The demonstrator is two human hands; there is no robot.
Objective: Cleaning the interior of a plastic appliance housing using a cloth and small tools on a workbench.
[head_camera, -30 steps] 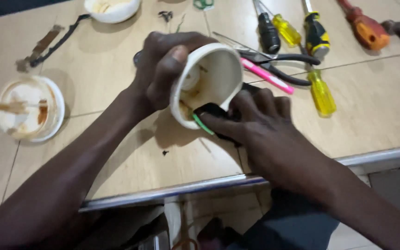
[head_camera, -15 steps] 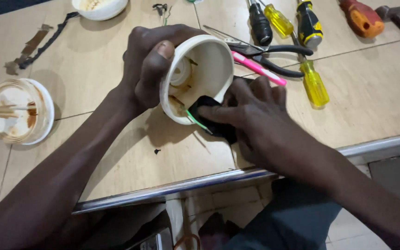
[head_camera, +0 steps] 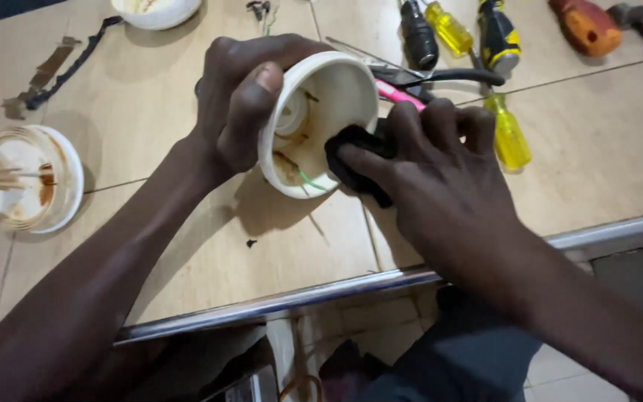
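Spanning the whole view, a pale wooden workbench [head_camera: 187, 260] with a metal front edge carries every item listed. White cup-shaped housing [head_camera: 340, 97]: tipped on its side above the bench centre, open mouth toward the camera, a green wire [head_camera: 310, 181] lying inside; left hand [head_camera: 243, 97] wrapped round its rim, thumb over the lip. Right hand [head_camera: 440, 179]: fingers closed on a black part [head_camera: 351, 152], pressing it in at the mouth. By my reading the part is partly entered, not seated; wiring still loose. Round tub of brown paste [head_camera: 24, 182]: far left. Black-handled pliers [head_camera: 440, 77], yellow screwdriver [head_camera: 511, 138], pink tool [head_camera: 396, 93]: behind the right hand.
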